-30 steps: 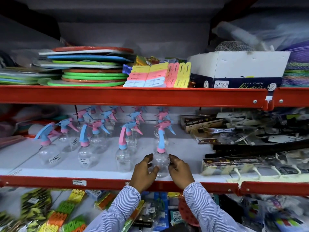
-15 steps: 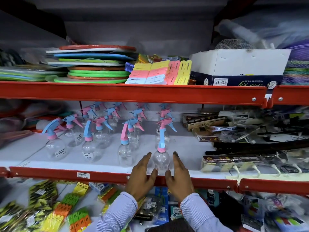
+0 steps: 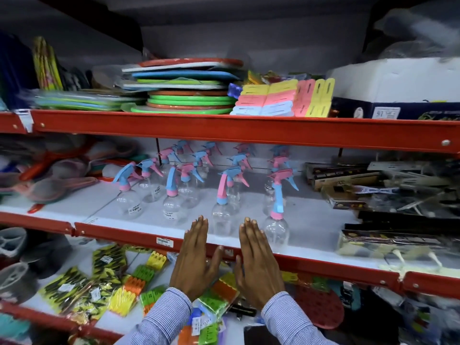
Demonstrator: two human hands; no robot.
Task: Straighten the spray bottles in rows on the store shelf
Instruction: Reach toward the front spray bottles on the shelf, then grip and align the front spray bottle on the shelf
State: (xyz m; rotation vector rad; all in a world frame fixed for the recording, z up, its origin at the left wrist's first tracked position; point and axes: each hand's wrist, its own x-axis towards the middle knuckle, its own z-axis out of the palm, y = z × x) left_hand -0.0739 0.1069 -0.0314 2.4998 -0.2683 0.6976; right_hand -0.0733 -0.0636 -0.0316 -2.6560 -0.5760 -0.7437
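Observation:
Several clear spray bottles with pink-and-blue trigger heads stand in rough rows on the white middle shelf (image 3: 311,220). The front row holds one at the right (image 3: 276,227), one with a pink trigger (image 3: 223,217), one left of it (image 3: 172,210) and one at the far left (image 3: 129,202). My left hand (image 3: 196,260) and my right hand (image 3: 256,265) are flat, fingers together and pointing up, in front of the shelf's red front rail (image 3: 323,265). They frame the pink-trigger bottle, fingertips near its base, holding nothing.
Dark boxed goods (image 3: 388,195) crowd the shelf to the right of the bottles, and strainers and ladles (image 3: 49,185) lie to the left. Stacked coloured plates (image 3: 184,95) and peg packs (image 3: 281,98) fill the shelf above. Packets of clips (image 3: 104,282) lie below.
Both hands let go of the rightmost front bottle, opened flat and shifted left and downward to the bottle beside it. The camera view swung left.

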